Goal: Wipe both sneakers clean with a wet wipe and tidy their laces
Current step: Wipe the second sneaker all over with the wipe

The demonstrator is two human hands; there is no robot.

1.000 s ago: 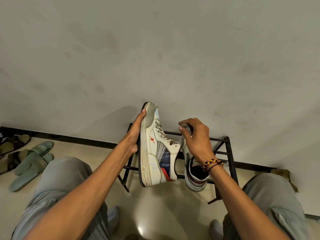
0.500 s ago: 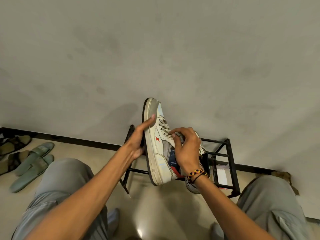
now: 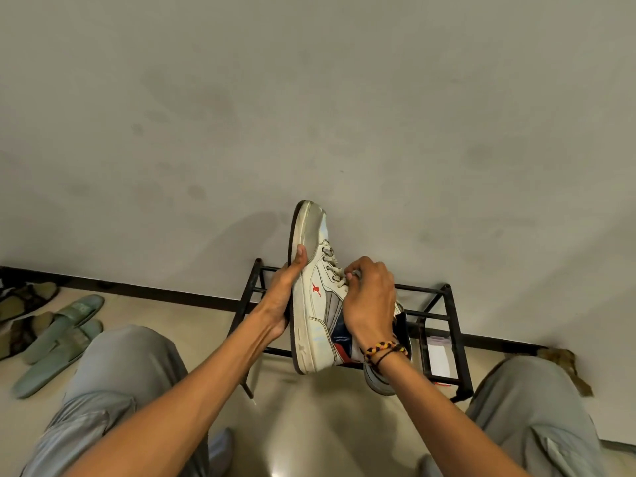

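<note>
Head view: the left hand (image 3: 282,297) grips the first sneaker (image 3: 318,304) by its sole, thumb hooked over the sidewall near the toe, fingers hidden behind the sole. The shoe is held in the air, toe up and heel down, in front of the black metal shoe rack (image 3: 437,325), which stands on the floor against the wall. The right hand (image 3: 370,304) is curled at the top of the laces (image 3: 330,263), fingertips pinching near the upper eyelets; whether it grasps lace or tongue cannot be told. A second sneaker (image 3: 382,380) shows partly below the right wrist, at the rack's front edge; what supports it is hidden. Handling, as judged: the sneaker is light, its rubber sole stiff and its upper pliable, so the sole edge is the sound gripping point; the laces are limp and need a pinch grip. Appearance: white upper with grey toe cap and grey side panel, red logo, navy and red heel sections, scuffed off-white midsole. No wet wipe is visible.
</note>
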